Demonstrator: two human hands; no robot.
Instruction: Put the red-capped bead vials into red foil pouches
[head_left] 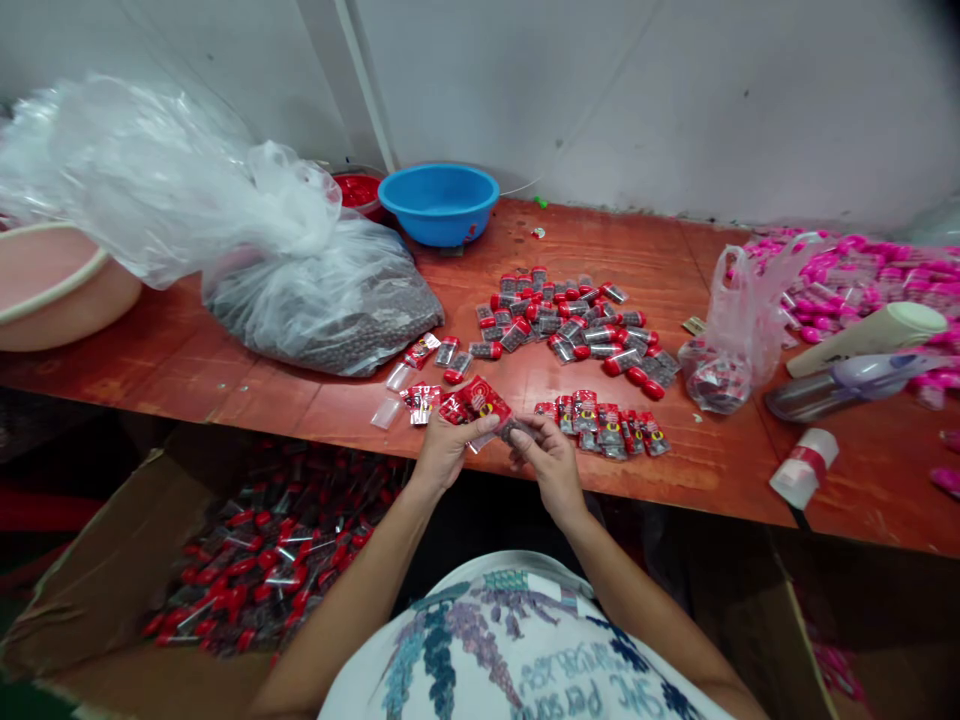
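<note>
The left hand (444,450) is pinching a glossy red printed plastic packet (487,398) above the red-brown wooden table (720,470)'s front edge; the right hand (553,462) is narrowly gripping a small dark piece (514,430). Light fingertip pressure is probably limiting creases.

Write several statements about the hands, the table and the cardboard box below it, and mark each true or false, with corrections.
1. The left hand holds a red packet. True.
2. The right hand rests in a bowl. False: the right hand pinches a small dark item beside the packet, and the blue bowl stands near the wall.
3. Pink-capped containers are heaped at the right side of the table. True.
4. The cardboard box is empty. False: the cardboard box holds many red-capped containers.
5. The big clear bag has dark contents. True.
</note>
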